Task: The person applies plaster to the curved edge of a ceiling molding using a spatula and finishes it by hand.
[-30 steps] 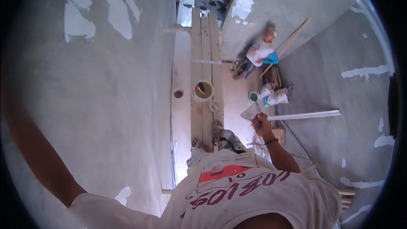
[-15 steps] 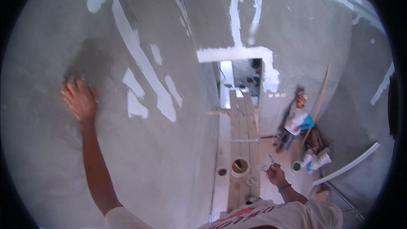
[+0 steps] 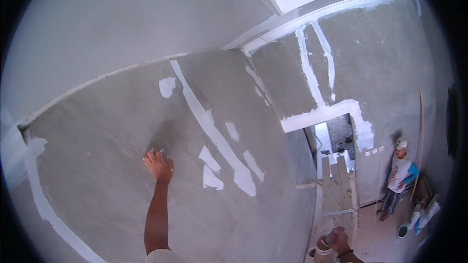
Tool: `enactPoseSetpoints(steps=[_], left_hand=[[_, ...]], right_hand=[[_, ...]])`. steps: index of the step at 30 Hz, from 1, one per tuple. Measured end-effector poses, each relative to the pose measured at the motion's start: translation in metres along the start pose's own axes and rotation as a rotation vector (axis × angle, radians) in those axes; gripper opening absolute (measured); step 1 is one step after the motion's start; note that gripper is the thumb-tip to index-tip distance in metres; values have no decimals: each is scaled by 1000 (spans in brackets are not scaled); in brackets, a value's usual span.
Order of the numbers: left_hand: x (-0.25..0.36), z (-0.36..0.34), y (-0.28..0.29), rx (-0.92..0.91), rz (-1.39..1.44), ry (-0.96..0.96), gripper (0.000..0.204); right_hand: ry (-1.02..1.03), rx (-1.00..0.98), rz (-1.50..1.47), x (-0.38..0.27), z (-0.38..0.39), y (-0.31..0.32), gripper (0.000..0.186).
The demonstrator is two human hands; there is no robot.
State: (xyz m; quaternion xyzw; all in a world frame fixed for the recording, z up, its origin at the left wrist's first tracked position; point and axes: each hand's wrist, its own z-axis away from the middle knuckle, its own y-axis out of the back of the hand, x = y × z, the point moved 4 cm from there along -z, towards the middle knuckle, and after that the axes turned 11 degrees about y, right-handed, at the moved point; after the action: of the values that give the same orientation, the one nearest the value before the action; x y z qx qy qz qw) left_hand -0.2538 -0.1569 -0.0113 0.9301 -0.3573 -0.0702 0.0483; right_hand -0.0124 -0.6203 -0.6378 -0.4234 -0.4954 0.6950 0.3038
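Observation:
My left hand (image 3: 159,166) rests against the grey plastered wall (image 3: 117,199), fingers apart and slightly bent, holding nothing that I can see. White filler strips (image 3: 200,112) and filler patches (image 3: 213,179) mark the wall to its right. Low on the right, my right hand (image 3: 338,240) is closed around a small putty knife (image 3: 335,222) with a pale, smeared blade pointing up; its handle is mostly hidden by the fingers. Just beneath that hand, partly covered by it, stands a bucket (image 3: 321,248).
Wooden planks (image 3: 336,185) run below me toward a wall opening edged with white filler (image 3: 317,115). Another person (image 3: 400,178) stands at the far right beside a long wooden pole (image 3: 418,136). Sacks (image 3: 428,214) and a second bucket (image 3: 402,231) are on the floor there.
My view has tilted up and turned left, so the ceiling and left corner now show. My left hand remains on the wall; the putty knife is still in my right hand.

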Motion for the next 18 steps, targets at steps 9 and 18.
enactPoseSetpoints(steps=[9, 18], left_hand=[[18, -105, 62, -19, 161, 10, 44], [136, -262, 253, 395, 204, -276, 39]], right_hand=[[-80, 82, 59, 6, -11, -17, 15], [-87, -180, 12, 7, -38, -105, 21]])
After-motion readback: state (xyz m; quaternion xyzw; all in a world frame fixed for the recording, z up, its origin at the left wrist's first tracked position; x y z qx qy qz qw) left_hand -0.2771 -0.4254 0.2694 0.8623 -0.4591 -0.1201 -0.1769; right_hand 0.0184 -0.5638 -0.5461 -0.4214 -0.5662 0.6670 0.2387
